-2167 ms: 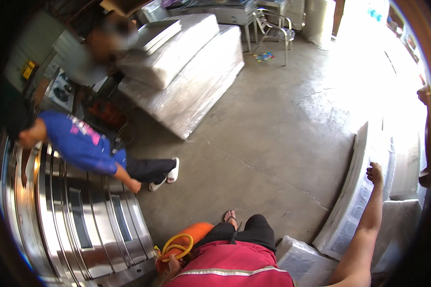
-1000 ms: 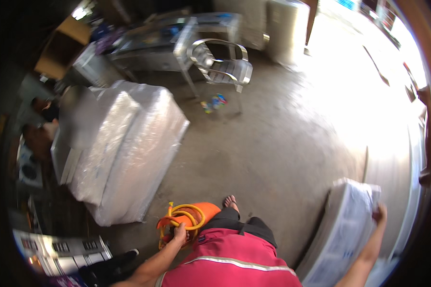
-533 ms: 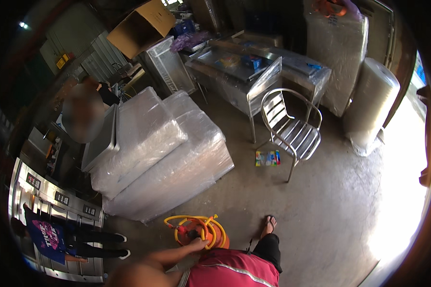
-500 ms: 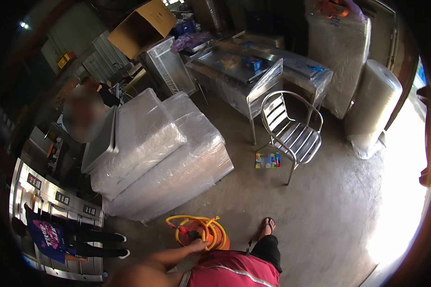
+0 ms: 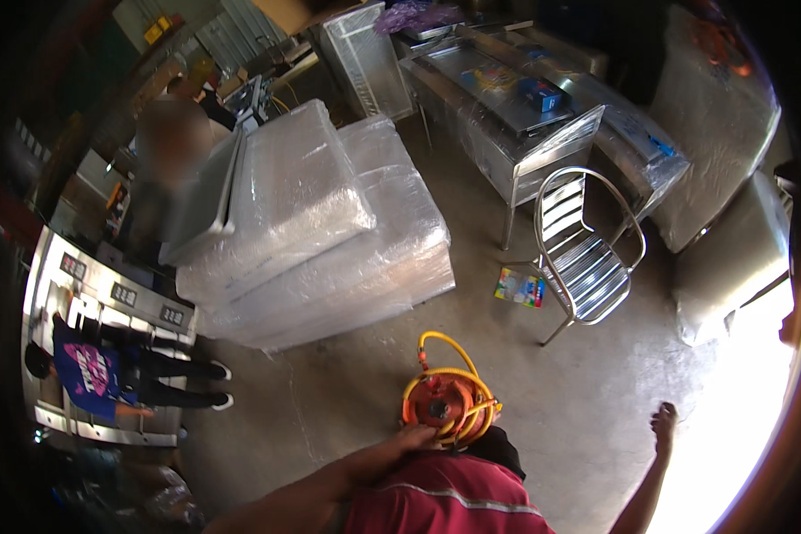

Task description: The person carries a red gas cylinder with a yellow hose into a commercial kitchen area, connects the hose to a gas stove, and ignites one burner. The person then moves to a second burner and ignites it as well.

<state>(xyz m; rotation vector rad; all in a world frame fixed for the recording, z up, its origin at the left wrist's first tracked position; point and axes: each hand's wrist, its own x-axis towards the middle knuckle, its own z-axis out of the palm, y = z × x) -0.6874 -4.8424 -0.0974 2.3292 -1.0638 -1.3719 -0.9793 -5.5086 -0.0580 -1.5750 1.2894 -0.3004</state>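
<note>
I see my left hand [image 5: 416,438] with its fingers curled onto the near rim of the orange gas cylinder [image 5: 440,408], holding it there; the cylinder stands on the concrete floor [image 5: 347,392] just ahead of my red shirt, with a yellow hose [image 5: 458,374] coiled round its top and looping up behind it. My right hand [image 5: 663,418] is raised out to the side, well apart from the cylinder, fingers loosely spread and holding nothing. Beyond the cylinder sits a big stack of plastic-wrapped panels [image 5: 320,231]; to its right a metal slatted chair [image 5: 583,258] stands with a small colourful box [image 5: 520,287] on the floor beside it. A wrapped steel table [image 5: 507,107] lies behind the chair. At far left a person in a blue shirt [image 5: 89,374] crouches against a steel appliance [image 5: 107,294]
</note>
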